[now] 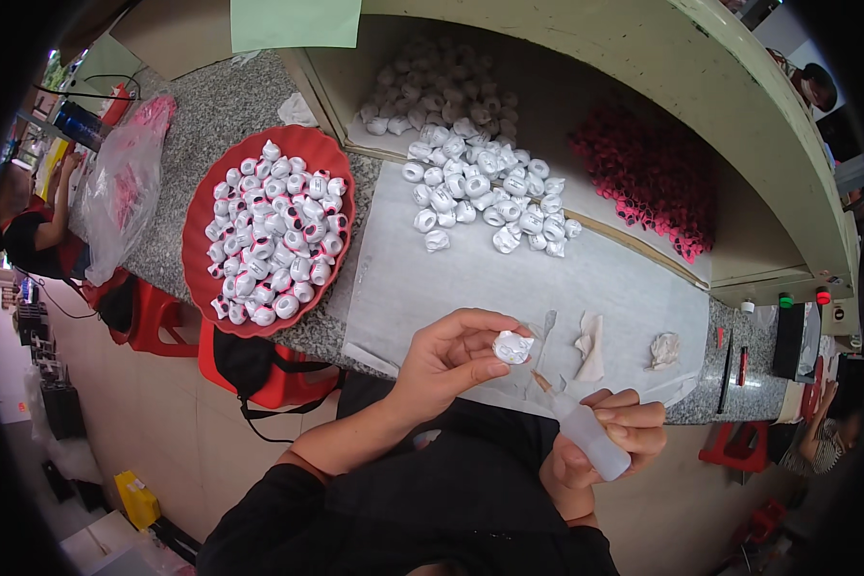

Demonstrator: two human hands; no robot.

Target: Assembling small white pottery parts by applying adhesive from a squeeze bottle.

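Between the thumb and fingers of my left hand (456, 355) is a small white figure part (514, 347), rounded with pointed tips. My right hand (610, 432) grips a translucent squeeze bottle (590, 440), tilted so its narrow brownish nozzle (542, 382) points up and left, a short way below the white part without touching it. Both hands are over the near edge of a white paper sheet (384, 278). Farther back on the sheet lies a loose pile of similar white parts (490, 187), several showing a round opening.
A red scalloped tray (190, 226) at left holds many white parts with pink-and-black pieces. Under the cream cabinet (643, 58) lie more white parts and a heap of pink pieces (643, 178). Crumpled tissues (590, 346) rest at right. Other people sit at both sides.
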